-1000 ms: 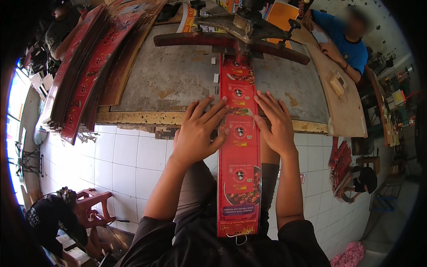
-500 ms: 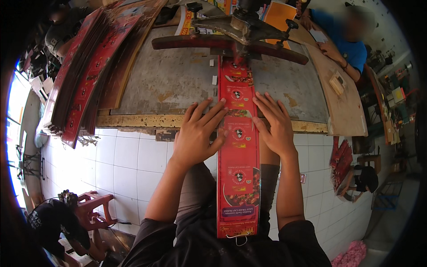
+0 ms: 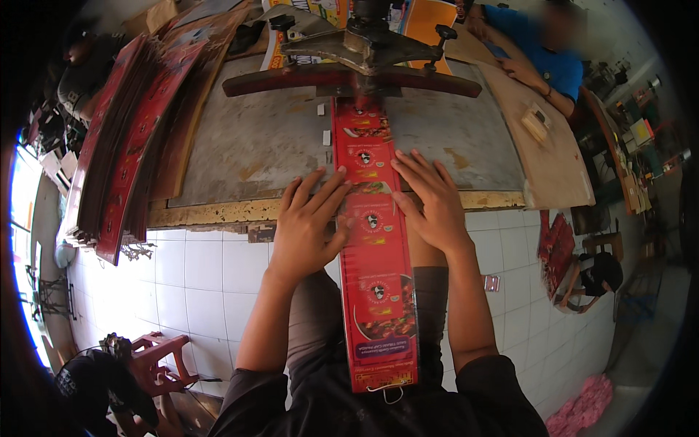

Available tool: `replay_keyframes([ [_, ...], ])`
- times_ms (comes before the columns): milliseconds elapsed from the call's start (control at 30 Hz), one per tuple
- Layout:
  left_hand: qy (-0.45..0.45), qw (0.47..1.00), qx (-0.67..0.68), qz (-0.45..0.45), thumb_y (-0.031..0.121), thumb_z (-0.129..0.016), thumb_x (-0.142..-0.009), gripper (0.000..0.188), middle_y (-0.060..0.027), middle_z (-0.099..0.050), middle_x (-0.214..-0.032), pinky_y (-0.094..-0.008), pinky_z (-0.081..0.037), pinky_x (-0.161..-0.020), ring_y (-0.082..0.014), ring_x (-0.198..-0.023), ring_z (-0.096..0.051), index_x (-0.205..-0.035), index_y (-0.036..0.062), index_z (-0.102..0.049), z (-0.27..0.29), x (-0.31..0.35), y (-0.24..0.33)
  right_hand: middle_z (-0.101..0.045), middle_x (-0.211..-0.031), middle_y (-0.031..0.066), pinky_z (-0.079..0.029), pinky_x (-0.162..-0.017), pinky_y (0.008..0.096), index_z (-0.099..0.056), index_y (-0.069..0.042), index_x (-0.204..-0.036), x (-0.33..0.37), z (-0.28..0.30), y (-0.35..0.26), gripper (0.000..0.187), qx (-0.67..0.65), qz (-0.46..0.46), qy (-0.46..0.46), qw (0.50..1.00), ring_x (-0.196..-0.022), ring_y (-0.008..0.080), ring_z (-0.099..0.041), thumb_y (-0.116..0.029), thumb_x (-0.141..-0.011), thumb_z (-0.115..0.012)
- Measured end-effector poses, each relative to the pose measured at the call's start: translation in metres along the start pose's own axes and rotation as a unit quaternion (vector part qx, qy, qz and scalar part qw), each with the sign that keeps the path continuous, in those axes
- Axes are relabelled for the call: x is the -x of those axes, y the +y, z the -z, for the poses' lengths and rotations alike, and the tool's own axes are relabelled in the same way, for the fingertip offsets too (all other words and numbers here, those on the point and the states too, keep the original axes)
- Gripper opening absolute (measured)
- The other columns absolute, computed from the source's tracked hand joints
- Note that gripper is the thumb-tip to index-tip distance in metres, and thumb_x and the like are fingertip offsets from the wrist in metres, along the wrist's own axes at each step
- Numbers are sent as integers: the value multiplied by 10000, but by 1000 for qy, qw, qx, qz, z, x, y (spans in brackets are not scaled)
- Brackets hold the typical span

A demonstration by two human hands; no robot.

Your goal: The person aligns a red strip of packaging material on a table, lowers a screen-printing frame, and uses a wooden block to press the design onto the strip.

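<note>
1. Head view: the long, narrow red printed cardboard strip runs from the person's lap across the table edge and under the dark red metal press bar. It is probably light, thin and stiff enough to span the gap, yet easy to crease; best steadied flat along its two long edges.
2. The strip is glossy red, with repeated round emblems and food pictures; a small wire loop hangs at its near end.
3. The left hand lies flat, fingers spread, with fingertips on the strip's left edge. The right hand presses palm-down on its right edge, fingers spread; neither pinches it.
4. The strip rests on a worn grey metal tabletop with a yellowed front rim.
5. A stack of matching red cardboard sheets leans at the left; a person in a blue shirt sits at the far right.
</note>
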State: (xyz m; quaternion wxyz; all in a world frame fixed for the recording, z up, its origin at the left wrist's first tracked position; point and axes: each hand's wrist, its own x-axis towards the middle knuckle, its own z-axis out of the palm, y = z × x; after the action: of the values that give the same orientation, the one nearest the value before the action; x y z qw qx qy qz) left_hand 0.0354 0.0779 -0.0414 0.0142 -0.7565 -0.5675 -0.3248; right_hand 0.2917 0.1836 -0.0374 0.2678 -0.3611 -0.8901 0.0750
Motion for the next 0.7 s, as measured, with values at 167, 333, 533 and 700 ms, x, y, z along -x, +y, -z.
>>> replay_keyframes([
  [167,-4,1000,-2,8,237,-714,-933,542,-85,-616,-1589,-582,-344,-1253,-388,-1489,-513,-1444,63,-677,0,0,2,-578,-1625,86,-317,-1284,561,-628,-94,-1521,1,-1,0,547,3,5,6,1000,-1558,310,-470,-377,-1056,-678],
  [333,-3,1000,-10,11,242,-723,-923,531,-75,-603,-1602,-578,-353,-1247,-379,-1477,-516,-1423,69,-687,1,0,4,-570,-1630,91,-332,-1277,552,-627,-81,-1512,1,-2,1,544,8,5,10,1000,-1554,320,-469,-388,-1064,-668],
  [533,-17,1000,-9,19,229,-702,-930,561,-69,-595,-1620,-582,-325,-1269,-385,-1517,-493,-1467,73,-668,3,-2,6,-574,-1624,98,-331,-1277,547,-625,-70,-1511,1,-2,1,544,9,8,13,1000,-1556,318,-464,-387,-1071,-657],
  [700,-19,1000,-6,22,245,-692,-940,562,-68,-590,-1625,-577,-317,-1274,-385,-1524,-485,-1476,78,-663,2,1,4,-578,-1620,97,-338,-1275,547,-627,-74,-1509,2,-2,1,542,10,9,13,1000,-1554,316,-470,-388,-1069,-659],
])
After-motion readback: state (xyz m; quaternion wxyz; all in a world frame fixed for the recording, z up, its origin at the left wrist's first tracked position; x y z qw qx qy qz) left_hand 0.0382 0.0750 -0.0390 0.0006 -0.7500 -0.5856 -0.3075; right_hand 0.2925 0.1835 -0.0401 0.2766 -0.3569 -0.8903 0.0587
